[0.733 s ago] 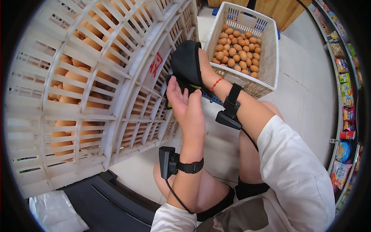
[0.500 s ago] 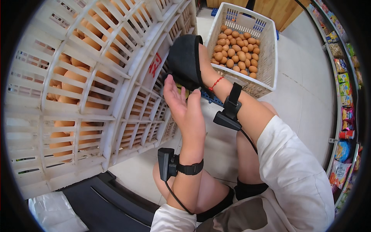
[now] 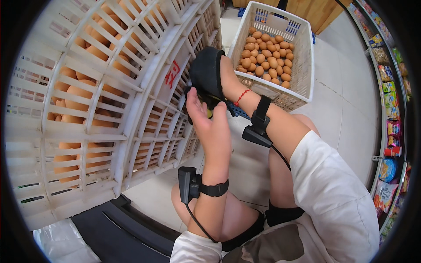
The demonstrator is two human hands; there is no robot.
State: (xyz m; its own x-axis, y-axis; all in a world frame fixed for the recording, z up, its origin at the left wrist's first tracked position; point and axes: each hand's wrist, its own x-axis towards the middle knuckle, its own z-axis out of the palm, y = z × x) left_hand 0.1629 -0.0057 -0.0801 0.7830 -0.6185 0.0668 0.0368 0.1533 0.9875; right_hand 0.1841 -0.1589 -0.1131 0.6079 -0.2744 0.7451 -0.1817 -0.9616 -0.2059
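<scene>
While the right hand (image 3: 230, 78) is mostly hidden by a black curved cover (image 3: 205, 72) at the upper middle of the head view, the step in hand is judged to be the handling of this cover, but that hand's grip cannot be told. Just below, the left hand (image 3: 212, 127) is held with fingertips upward, thumb and fingers wide apart; by the white crate (image 3: 131, 131) at left, so near, a steady wrist seems to be called for next.
</scene>
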